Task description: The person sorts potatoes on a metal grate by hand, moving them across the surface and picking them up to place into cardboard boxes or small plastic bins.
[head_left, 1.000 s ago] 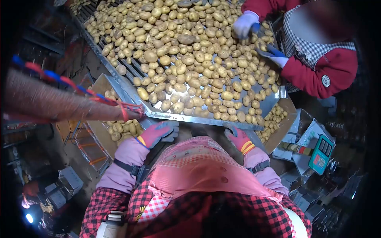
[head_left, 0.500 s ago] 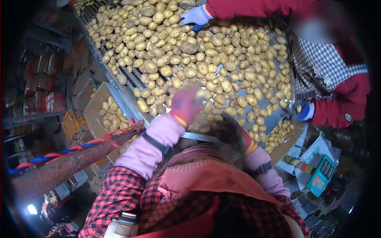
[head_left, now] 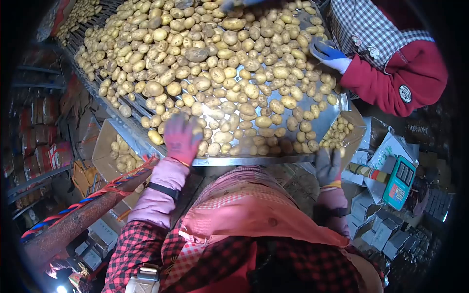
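Observation:
Many yellow potatoes (head_left: 228, 108) of mixed sizes cover a sloping metal sorting table (head_left: 254, 160). My left hand (head_left: 181, 137), in a pink-red glove, is at the table's near left edge, its back toward me. Its fingers are curled and slightly blurred, with part of a potato (head_left: 197, 131) showing beside the thumb. My right hand (head_left: 328, 167), in a dark grey glove, is just off the near right corner, beside a box of small potatoes (head_left: 337, 131). Its fingers are apart, and nothing shows in them.
Across the table, a co-worker's gloved hand (head_left: 328, 52) touches potatoes at the right edge; the other is blurred at the top. A cardboard box (head_left: 105, 141) of potatoes stands at left, near a rusty pole (head_left: 83, 215) wound with rope. A green scale display (head_left: 399, 183) is at right.
My left hand has moved left and toward me, to the table's edge. My right hand has moved right, off the potatoes. The view has shifted, and the co-worker's near hand is farther up the table.

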